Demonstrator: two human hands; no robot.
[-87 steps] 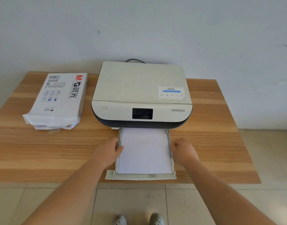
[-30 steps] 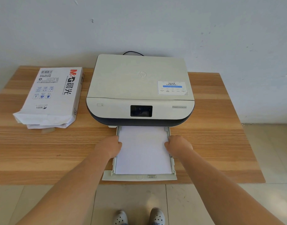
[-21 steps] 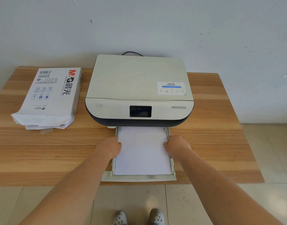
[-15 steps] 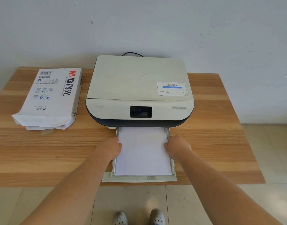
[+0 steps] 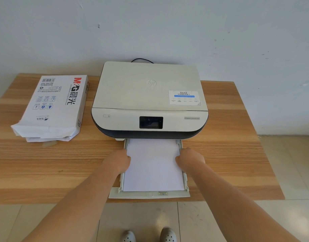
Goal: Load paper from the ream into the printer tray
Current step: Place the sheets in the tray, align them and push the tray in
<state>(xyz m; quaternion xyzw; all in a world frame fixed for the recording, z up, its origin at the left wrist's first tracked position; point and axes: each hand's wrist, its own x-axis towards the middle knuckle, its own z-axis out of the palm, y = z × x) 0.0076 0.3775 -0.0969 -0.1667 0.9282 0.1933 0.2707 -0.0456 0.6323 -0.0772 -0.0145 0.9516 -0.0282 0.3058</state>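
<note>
A: Where is the paper relative to the printer?

B: I see a white stack of paper (image 5: 153, 165) lying flat in the printer tray (image 5: 149, 195), which is pulled out from the front of the HP printer (image 5: 149, 100), toward me. The tray's front lip hangs just over the bench (image 5: 228, 154) edge.

A: And the hands?

B: My left hand (image 5: 118, 160) sits at the tray's left side rail, in front of the printer, fingers curled down at the paper's left edge. My right hand (image 5: 189, 158) mirrors it at the right rail. Each grip is narrow, but I can't tell whether the fingers pinch the rail or guide, or only rest against it; the knuckles hide the fingertips.

A: The ream?

B: The M&G paper ream (image 5: 52, 107) lies flat on the bench left of the printer, well apart from the tray, its wrapper torn open at the end nearer me, with sheet edges showing.

A: Anything else?

B: A black cable (image 5: 141, 59) rises behind the printer against the wall. Below the bench edge, in front of the printer, I see two grey clogs (image 5: 147, 235) on the tiled floor.
</note>
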